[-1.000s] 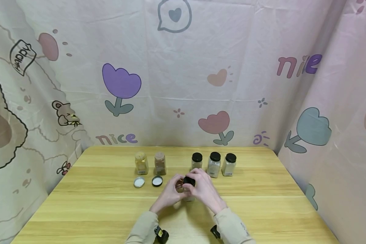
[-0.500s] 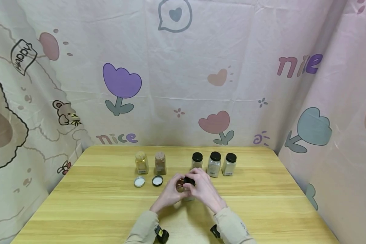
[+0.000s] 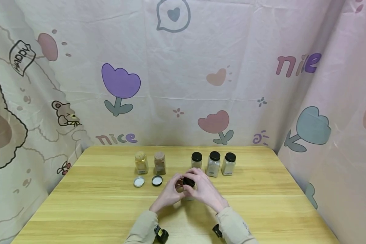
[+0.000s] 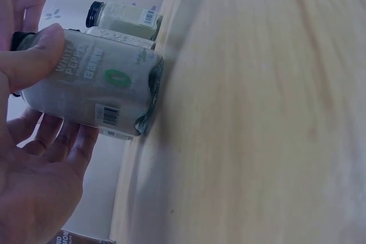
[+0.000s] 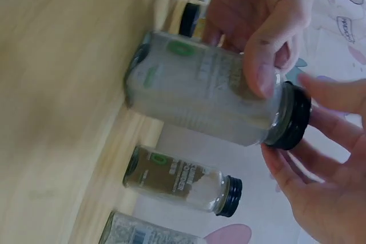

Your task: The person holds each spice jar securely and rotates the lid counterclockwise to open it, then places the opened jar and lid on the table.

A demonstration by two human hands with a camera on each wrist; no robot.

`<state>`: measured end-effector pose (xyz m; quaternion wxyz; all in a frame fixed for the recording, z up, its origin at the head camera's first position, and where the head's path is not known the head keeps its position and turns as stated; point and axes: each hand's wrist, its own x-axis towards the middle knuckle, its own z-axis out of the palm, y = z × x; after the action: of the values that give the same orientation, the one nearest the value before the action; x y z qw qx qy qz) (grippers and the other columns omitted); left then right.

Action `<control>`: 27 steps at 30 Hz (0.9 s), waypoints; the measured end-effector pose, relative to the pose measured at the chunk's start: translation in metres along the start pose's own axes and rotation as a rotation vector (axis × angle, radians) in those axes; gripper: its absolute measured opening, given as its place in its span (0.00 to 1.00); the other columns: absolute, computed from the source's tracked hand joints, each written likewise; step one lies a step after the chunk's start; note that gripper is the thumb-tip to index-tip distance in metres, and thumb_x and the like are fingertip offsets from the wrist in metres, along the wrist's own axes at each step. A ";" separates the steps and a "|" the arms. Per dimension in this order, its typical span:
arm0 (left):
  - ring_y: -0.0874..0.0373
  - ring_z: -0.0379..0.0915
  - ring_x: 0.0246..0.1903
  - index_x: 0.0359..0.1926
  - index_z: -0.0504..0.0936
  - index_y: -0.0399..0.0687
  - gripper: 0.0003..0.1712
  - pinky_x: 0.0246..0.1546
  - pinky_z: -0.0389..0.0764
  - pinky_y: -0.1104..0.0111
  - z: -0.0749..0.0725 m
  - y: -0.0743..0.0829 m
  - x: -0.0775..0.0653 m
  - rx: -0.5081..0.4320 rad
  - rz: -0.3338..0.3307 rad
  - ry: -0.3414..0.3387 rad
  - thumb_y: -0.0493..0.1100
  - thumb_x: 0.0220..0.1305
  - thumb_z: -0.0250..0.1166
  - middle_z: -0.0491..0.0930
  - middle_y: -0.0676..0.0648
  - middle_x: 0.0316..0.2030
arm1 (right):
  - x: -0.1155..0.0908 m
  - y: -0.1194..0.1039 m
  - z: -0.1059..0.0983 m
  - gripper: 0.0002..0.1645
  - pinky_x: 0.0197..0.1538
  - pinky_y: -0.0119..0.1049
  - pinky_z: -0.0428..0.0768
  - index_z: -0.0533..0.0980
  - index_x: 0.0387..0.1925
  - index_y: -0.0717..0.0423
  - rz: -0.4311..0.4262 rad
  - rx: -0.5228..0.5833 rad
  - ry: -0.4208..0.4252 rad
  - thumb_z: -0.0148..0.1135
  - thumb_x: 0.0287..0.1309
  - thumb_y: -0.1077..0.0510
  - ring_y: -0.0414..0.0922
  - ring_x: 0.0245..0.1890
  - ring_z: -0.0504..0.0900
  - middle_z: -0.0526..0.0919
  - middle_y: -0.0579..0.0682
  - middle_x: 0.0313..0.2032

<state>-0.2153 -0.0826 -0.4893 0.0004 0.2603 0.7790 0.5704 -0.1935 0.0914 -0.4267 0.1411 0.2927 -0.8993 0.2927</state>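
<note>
Beige sleeves, small dark marking on the right, black wrist cameras, yellow-marked left one, bare hands.

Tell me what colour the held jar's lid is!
Black; the lid shows best in the right wrist view.

Three black-capped jars block the way beyond the right grip, two loose lids lie outside the left grip, and the worktop leaves passage at both outer sides and between the brown jar and the capped ones.
</note>
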 end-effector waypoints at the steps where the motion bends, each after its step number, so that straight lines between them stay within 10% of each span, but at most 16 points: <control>1: 0.50 0.78 0.51 0.54 0.75 0.31 0.26 0.59 0.83 0.69 0.000 0.000 0.000 0.000 -0.005 0.001 0.25 0.51 0.67 0.77 0.36 0.50 | 0.000 0.000 0.000 0.23 0.58 0.47 0.81 0.82 0.54 0.58 0.014 0.001 0.015 0.72 0.58 0.54 0.48 0.53 0.78 0.81 0.51 0.49; 15: 0.42 0.79 0.56 0.53 0.75 0.34 0.26 0.62 0.82 0.58 0.001 0.003 -0.002 -0.030 -0.049 0.004 0.36 0.56 0.75 0.75 0.37 0.51 | 0.004 0.001 -0.001 0.21 0.38 0.30 0.73 0.85 0.42 0.57 0.115 -0.056 0.071 0.75 0.54 0.46 0.39 0.34 0.73 0.78 0.46 0.34; 27: 0.43 0.79 0.55 0.51 0.75 0.32 0.24 0.61 0.82 0.65 0.001 0.001 0.000 -0.021 -0.012 -0.011 0.31 0.54 0.73 0.76 0.36 0.50 | 0.007 0.000 -0.010 0.18 0.49 0.44 0.78 0.85 0.47 0.55 0.070 0.039 -0.031 0.70 0.51 0.60 0.45 0.44 0.80 0.83 0.48 0.43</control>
<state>-0.2153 -0.0818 -0.4888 0.0106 0.2588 0.7744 0.5772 -0.1984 0.0942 -0.4153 0.1109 0.2682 -0.9052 0.3105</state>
